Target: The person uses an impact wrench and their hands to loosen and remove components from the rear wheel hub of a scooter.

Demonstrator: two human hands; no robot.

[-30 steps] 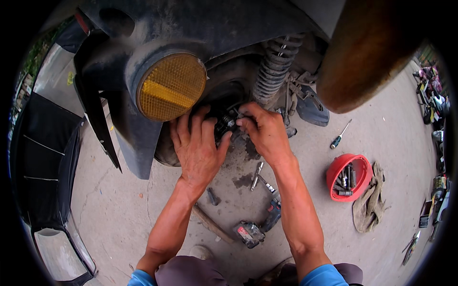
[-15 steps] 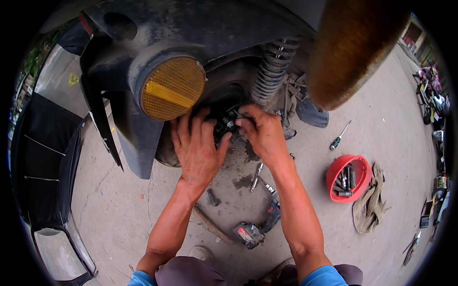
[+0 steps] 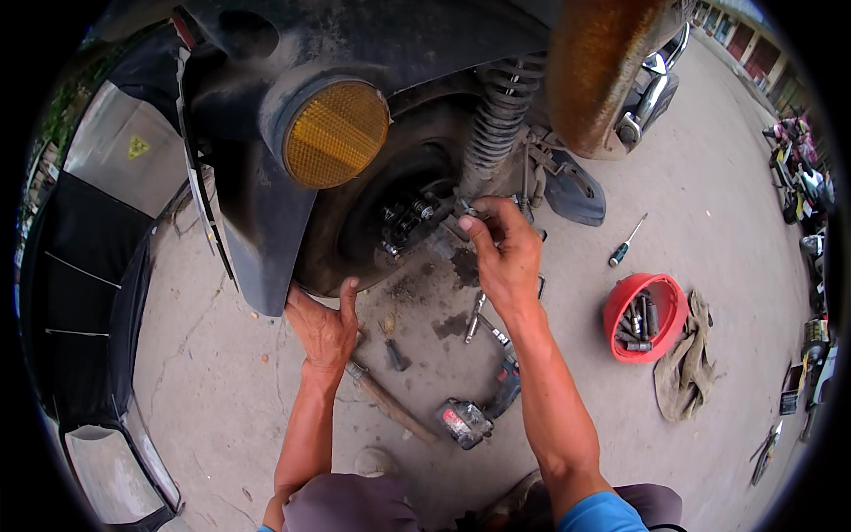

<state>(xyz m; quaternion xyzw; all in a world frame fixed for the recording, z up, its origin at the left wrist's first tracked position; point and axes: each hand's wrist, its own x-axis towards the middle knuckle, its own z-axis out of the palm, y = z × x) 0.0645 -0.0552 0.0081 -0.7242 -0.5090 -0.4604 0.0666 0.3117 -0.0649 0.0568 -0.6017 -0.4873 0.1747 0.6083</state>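
Observation:
My left hand (image 3: 324, 332) is at the bottom of the black tyre (image 3: 321, 257), thumb up against its side, the other fingers partly hidden underneath. Beside the wheel hub, my right hand (image 3: 505, 253) pinches a small metal piece (image 3: 467, 207) between thumb and fingertips; its exact kind is too small to tell. Dark brake parts (image 3: 409, 217) with shiny bolt ends show at the wheel's centre, left of my right hand. A coil spring shock absorber (image 3: 503, 115) rises above that hand. An amber round reflector (image 3: 337, 135) sits on the dark mudguard (image 3: 257, 204).
On the concrete below lie a cordless power tool (image 3: 467, 421), a socket extension bar (image 3: 476, 316), a wooden-handled hammer (image 3: 390, 401) and a dark socket (image 3: 396, 356). To the right are a screwdriver (image 3: 628, 241), a red bowl (image 3: 625, 355) of sockets and a cloth glove (image 3: 684, 381). A rusty part (image 3: 594, 80) hangs overhead.
My left hand has left the brake parts and dropped to the tyre's lower edge. My right hand has drawn slightly right, away from the hub, with the small metal piece. The view has shifted slightly.

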